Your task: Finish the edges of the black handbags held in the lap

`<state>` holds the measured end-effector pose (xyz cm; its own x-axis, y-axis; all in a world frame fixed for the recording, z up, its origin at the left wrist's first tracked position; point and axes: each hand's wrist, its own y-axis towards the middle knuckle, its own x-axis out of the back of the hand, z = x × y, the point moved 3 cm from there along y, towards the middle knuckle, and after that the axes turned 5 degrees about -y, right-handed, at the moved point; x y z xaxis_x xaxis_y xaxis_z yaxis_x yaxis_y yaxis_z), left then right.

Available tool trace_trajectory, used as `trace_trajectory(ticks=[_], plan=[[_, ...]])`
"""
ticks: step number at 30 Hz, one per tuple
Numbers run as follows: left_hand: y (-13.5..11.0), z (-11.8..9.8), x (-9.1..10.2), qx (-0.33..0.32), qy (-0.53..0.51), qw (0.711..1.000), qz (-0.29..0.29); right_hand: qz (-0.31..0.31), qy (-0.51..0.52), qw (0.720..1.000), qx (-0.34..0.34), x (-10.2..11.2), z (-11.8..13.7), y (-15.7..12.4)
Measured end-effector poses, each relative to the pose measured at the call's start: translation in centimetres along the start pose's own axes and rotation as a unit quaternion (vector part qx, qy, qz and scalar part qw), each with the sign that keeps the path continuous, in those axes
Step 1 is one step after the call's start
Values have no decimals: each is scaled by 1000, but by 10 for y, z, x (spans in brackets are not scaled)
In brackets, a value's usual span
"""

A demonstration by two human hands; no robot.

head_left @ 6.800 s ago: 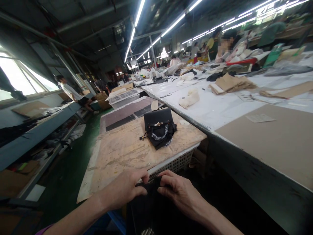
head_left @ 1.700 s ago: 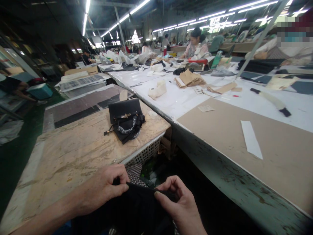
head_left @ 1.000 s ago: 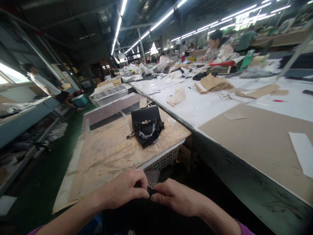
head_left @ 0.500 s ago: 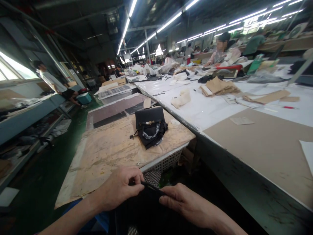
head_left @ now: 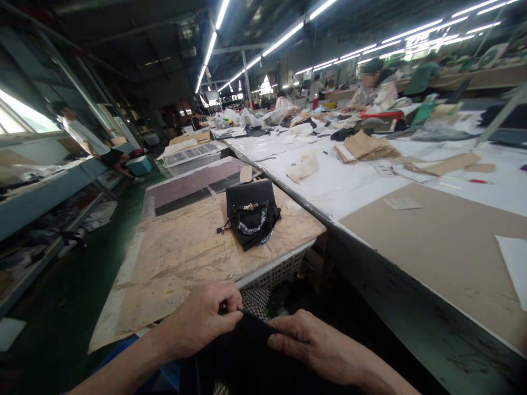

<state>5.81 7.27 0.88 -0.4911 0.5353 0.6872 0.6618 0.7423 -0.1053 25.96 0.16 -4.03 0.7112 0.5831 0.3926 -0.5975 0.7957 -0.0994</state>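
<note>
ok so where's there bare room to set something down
The tan board is mostly bare left of the black bag, toward the left hand. The beige sheet is open between the pale card and the white piece at the picture's right edge. Beyond it, the white table is crowded with brown paper and clear plastic.
</note>
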Motion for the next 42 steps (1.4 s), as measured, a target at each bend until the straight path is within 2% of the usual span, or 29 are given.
trace_trajectory(ticks=[8,14,17,21,25,28,30,35,42], plan=[[2,1,-2,13,-21,1000,-16,-8,-14,1000,4,-2,4,-1],[1,-1,-4,0,-16,999,-33,2,-42,999,21,-2,17,-3],[0,-2,-6,-14,-34,999,-36,9,-46,998,39,-1,23,8],[-4,1,-8,-27,-45,998,-42,-20,-87,995,38,-1,21,35],[-12,9,-4,6,-69,996,-48,-41,-142,987,59,-6,21,51],[-20,15,0,28,-114,992,-47,-57,-149,986,57,-8,25,54],[-27,17,2,33,-122,990,-65,-64,-148,985,60,-8,27,55],[-44,22,3,60,-43,987,-141,-56,-131,989,44,-9,26,60],[-49,26,4,113,29,981,-154,-43,-124,991,21,-9,25,62]])
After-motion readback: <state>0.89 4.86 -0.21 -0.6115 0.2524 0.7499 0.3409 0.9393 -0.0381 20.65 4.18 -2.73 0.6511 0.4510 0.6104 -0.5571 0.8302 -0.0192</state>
